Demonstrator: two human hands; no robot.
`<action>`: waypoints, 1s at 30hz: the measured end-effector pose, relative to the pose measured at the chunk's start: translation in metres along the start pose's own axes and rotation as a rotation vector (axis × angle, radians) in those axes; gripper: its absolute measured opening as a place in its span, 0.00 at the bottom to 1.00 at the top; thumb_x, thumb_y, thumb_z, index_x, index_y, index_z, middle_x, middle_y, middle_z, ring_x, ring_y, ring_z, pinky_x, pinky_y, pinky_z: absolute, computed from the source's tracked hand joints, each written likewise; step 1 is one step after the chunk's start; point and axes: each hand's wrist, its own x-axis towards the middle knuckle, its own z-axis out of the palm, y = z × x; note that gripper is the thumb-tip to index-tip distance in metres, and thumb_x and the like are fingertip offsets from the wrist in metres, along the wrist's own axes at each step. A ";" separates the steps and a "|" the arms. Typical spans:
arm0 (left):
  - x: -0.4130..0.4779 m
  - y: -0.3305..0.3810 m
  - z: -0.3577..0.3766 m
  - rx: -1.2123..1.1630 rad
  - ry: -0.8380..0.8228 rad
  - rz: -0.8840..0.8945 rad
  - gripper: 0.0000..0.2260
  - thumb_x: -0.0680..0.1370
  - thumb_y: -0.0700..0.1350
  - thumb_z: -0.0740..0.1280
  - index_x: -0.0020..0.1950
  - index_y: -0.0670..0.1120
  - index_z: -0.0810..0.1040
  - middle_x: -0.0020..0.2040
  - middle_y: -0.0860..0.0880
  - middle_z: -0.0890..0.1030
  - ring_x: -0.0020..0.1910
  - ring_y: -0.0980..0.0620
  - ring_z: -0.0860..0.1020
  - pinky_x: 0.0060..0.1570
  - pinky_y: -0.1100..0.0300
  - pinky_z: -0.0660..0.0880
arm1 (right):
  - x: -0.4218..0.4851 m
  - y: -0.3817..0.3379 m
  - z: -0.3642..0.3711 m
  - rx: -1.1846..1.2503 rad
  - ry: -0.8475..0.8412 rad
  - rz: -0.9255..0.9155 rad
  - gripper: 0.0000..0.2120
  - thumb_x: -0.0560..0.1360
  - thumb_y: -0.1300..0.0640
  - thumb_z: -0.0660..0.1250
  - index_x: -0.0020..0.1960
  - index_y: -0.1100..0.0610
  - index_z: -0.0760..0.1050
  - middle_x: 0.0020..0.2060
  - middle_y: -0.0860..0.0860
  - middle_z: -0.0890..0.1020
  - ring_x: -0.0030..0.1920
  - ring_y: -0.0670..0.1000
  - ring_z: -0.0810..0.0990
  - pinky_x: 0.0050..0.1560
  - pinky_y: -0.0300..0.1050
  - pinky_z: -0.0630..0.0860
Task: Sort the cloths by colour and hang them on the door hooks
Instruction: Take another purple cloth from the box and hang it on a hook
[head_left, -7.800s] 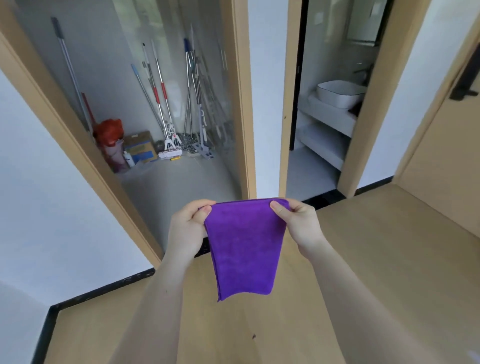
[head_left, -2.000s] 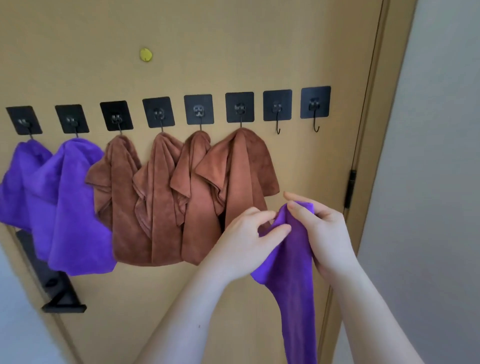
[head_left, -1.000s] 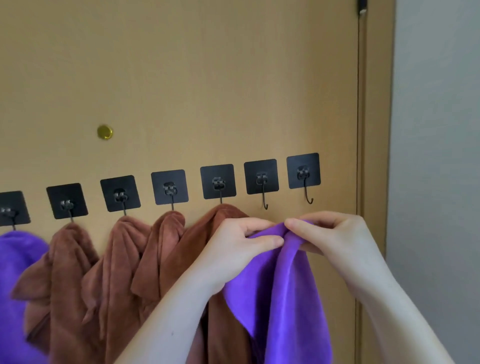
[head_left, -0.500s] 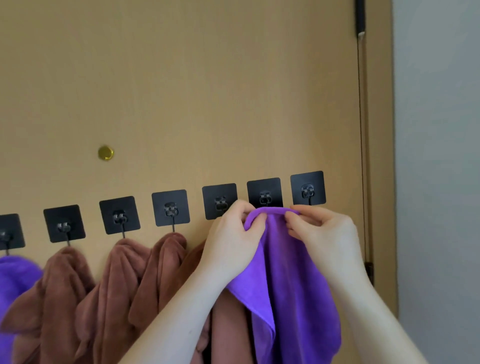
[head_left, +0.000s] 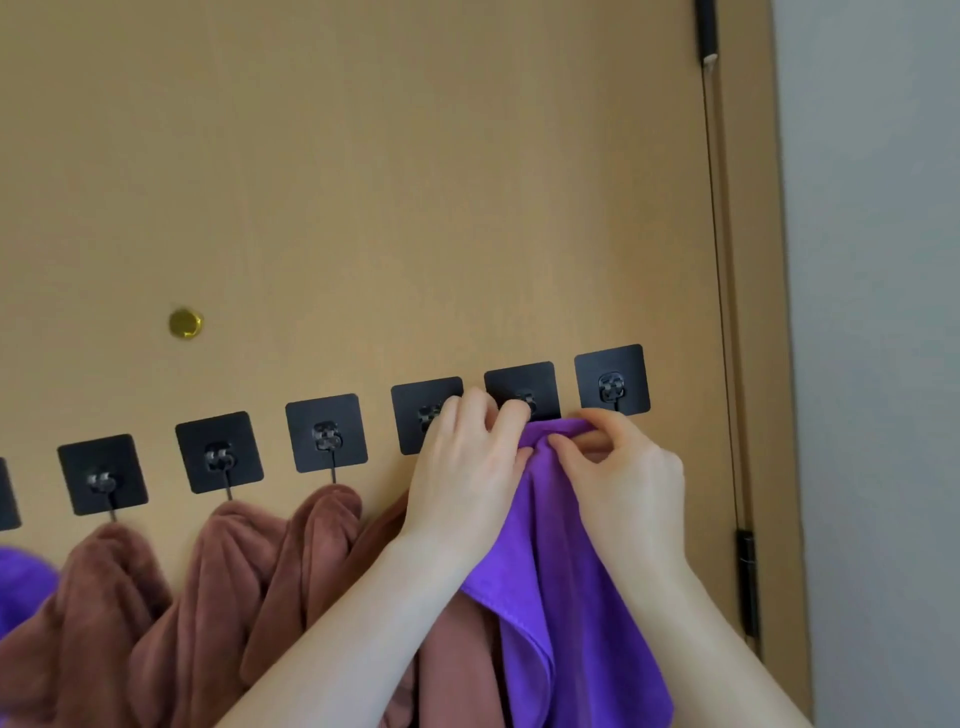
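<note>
So, counting on the door (head_left: 363, 182): six full black hook pads (head_left: 325, 432) plus a sliver of a seventh at the left edge. Brown cloths (head_left: 218, 587): I see three clearly, a fourth mostly hidden behind the left arm. Purple: one in hand, one sliver at lower left (head_left: 21, 582). Left hand (head_left: 465, 475) and right hand (head_left: 623, 480) both pinch the top fold of the purple cloth (head_left: 566, 597), bunched between them, right under the second pad from the right (head_left: 521, 389). Rest of it hangs below the wrists. I can't tell if it's hooked.
</note>
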 end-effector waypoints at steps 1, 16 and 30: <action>0.000 -0.001 0.000 0.008 -0.003 0.035 0.08 0.75 0.41 0.75 0.52 0.44 0.78 0.45 0.46 0.71 0.42 0.44 0.71 0.38 0.49 0.73 | 0.000 0.000 0.001 0.005 -0.005 -0.010 0.13 0.75 0.54 0.75 0.59 0.49 0.80 0.35 0.38 0.81 0.39 0.40 0.80 0.43 0.31 0.71; 0.005 0.001 -0.020 -0.333 -0.581 -0.080 0.11 0.84 0.48 0.58 0.59 0.49 0.80 0.53 0.53 0.72 0.51 0.51 0.76 0.57 0.55 0.72 | -0.018 0.019 0.008 -0.038 -0.211 -0.005 0.10 0.80 0.60 0.63 0.50 0.54 0.83 0.40 0.47 0.85 0.44 0.51 0.82 0.46 0.47 0.77; 0.033 0.012 -0.024 -0.048 -0.581 0.065 0.08 0.82 0.47 0.66 0.55 0.45 0.83 0.54 0.48 0.74 0.53 0.44 0.77 0.48 0.54 0.70 | -0.012 0.025 -0.022 -0.065 -0.439 -0.026 0.15 0.81 0.56 0.65 0.63 0.43 0.81 0.47 0.42 0.78 0.48 0.40 0.76 0.45 0.25 0.68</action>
